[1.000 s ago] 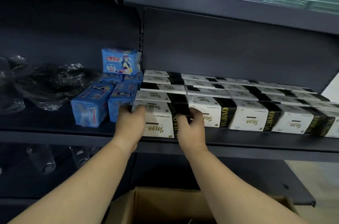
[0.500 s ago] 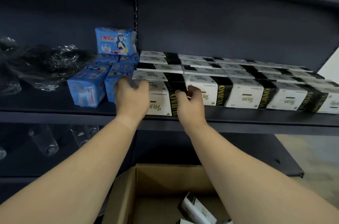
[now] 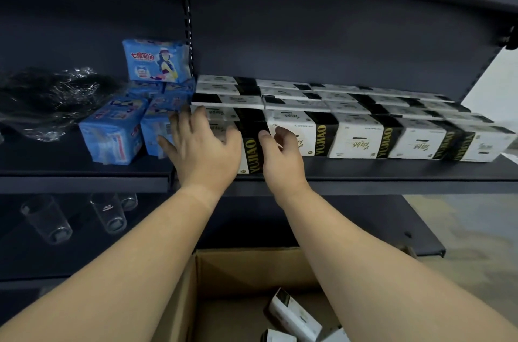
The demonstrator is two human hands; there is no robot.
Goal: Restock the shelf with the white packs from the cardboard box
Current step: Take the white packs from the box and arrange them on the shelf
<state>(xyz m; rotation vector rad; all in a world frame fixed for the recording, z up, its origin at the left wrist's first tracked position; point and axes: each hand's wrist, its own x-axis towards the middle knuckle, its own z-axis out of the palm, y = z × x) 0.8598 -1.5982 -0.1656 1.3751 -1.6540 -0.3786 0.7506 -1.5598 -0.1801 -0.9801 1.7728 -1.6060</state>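
Rows of white packs with black and gold bands fill the dark shelf (image 3: 364, 176) from its middle to the right. The front left pack (image 3: 252, 151) stands at the shelf edge. My left hand (image 3: 201, 145) is in front of its left part, fingers spread and loose, holding nothing. My right hand (image 3: 283, 156) hovers just right of it, fingers loosely curled and empty. Below, the cardboard box (image 3: 241, 271) stands open with a few white packs (image 3: 294, 316) lying inside.
Blue wrapped packs (image 3: 112, 134) are piled left of the white rows, one blue pack (image 3: 157, 61) upright behind them. Crumpled clear plastic wrap (image 3: 47, 97) lies at the far left. Clear glasses (image 3: 47, 221) stand on the lower shelf. Another shelf board runs overhead.
Both hands have let go of the front left pack and drawn back a little, fingers opening. The view has tipped down, showing more of the box.
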